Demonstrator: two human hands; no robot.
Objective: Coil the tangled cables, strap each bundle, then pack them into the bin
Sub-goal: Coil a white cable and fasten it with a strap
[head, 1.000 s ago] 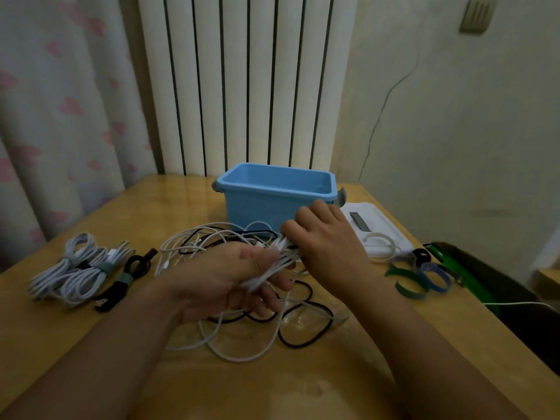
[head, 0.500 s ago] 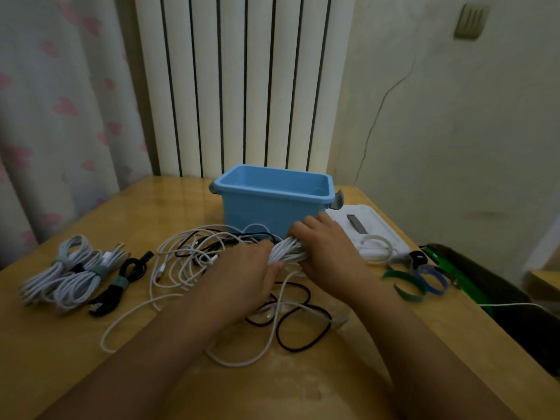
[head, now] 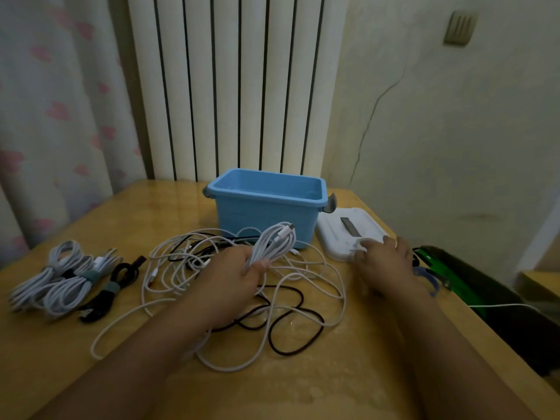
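1. Now the freshly wound white cable bundle (head: 272,244) sits in the left hand (head: 233,277) alone, fingers clenched around its lower end, raised just above the loose tangle (head: 242,298) in front of the blue bin (head: 266,201).
2. A second ago both hands gripped this coil; the right hand (head: 385,262) has let go and moved out to the right, fingers relaxed and holding nothing, over the straps (head: 427,277) beside the white lid (head: 351,234).
3. Coiling of this cable looks finished, and fetching a strap is likely the step in hand.
4. Two white bundles (head: 57,283) and a black bundle (head: 106,292) lie already strapped at the bench's (head: 303,389) left; white and black cables remain tangled, and the bin appears empty.
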